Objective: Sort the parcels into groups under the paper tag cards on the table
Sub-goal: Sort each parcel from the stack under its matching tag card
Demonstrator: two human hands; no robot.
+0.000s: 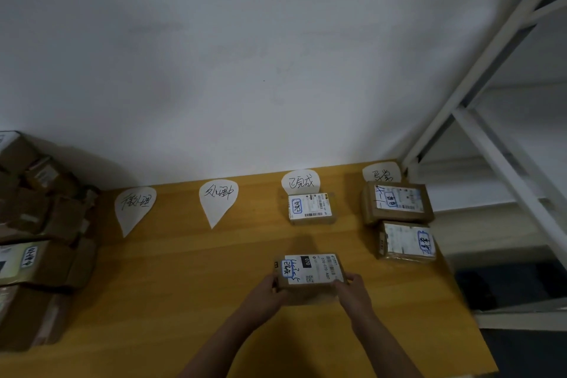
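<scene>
Both ends held: my left grip (270, 287) curls round the parcel (310, 273) at its near-left corner, my right grip (349, 285) at the near-right. The label faces up so I can read its blue-boxed mark. It's low at the surface (184, 270), in line with the third tag card (300, 182), behind the sorted parcel (310, 207). Same mark, I judge.
</scene>
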